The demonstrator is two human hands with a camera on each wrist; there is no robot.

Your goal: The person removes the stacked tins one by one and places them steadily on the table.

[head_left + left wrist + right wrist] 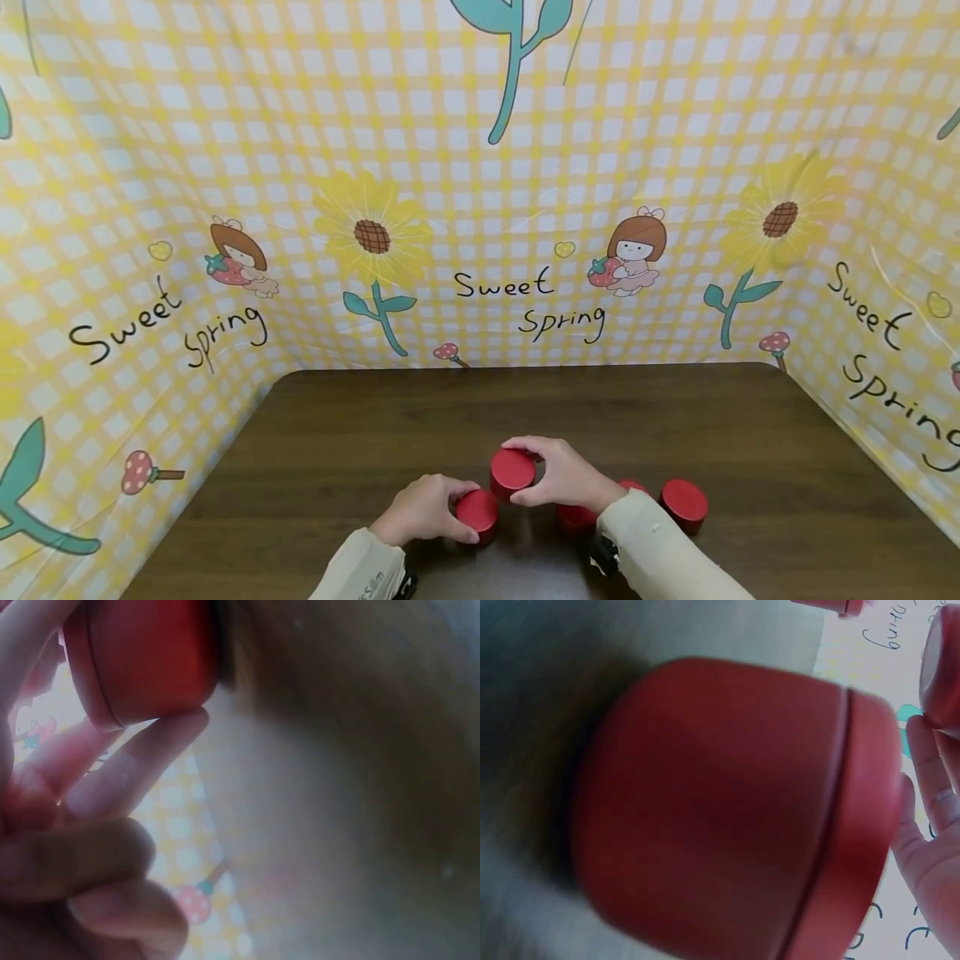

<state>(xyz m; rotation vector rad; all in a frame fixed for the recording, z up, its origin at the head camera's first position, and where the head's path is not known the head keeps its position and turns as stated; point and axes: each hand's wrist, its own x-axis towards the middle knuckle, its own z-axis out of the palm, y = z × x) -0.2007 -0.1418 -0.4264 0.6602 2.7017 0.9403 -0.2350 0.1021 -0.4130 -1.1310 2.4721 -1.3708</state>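
My left hand (427,510) grips a red lidded tin (477,517) by its sides, with thumb and fingers around it. In the left wrist view that tin (150,660) stands on the brown table, fingertips at its wall. Just to the right and slightly farther off, my right hand (562,477) pinches a second red tin (513,473) between thumb and fingers. Part of this tin's underside shows in the right wrist view, where the tin (943,671) appears raised. Another red tin (720,810) fills the middle of that view, standing under the right forearm.
Beneath and beside the right sleeve are more red tins, one partly hidden (576,518), one mostly covered (632,484) and one in full sight (684,505). A dark wooden table (360,433) carries them all. Yellow checked cloth (480,200) encloses its back and sides.
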